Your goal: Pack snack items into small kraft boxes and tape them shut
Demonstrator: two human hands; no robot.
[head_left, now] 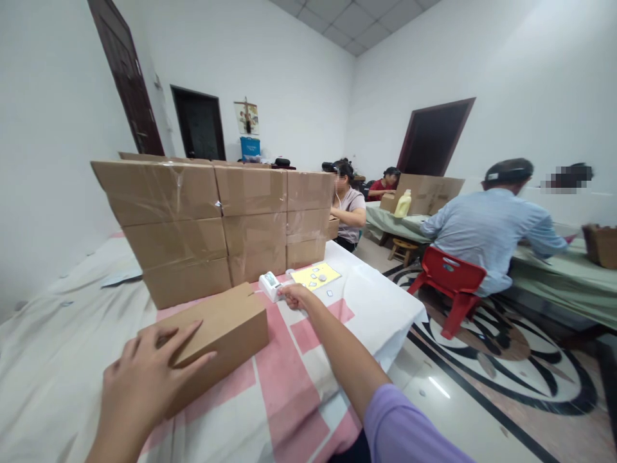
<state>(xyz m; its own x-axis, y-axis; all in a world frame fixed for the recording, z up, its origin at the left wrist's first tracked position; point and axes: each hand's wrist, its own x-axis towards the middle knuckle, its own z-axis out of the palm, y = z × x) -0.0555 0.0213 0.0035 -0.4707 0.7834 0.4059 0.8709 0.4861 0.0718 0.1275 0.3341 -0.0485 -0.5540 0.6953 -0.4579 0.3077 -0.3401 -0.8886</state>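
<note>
Splayed wide, L hand point(144, 366) is resting on a box point(224, 341) lying on the desk point(380, 305), prob. steadying it w/o gripping; R hand point(295, 296), fingers curled, is touching a white gadget point(268, 284) near the box's far end, can't tell if gripping. Cartons point(178, 238) are standing stacked behind, prob. saving space.

On the bench point(380, 315), a long box point(226, 328) lies before a stack of cartons point(255, 225), with the left hand point(149, 366) on its near left end. Just past the box's far right end sits a small device point(268, 285), the right hand point(296, 297) at its right side. Behind that hand lies a sheet point(330, 273) bearing small pieces. Well to the right, a second bench point(554, 289) carries a bottle point(403, 204); a person point(491, 225) on a chair point(450, 273) sits before it.
</note>
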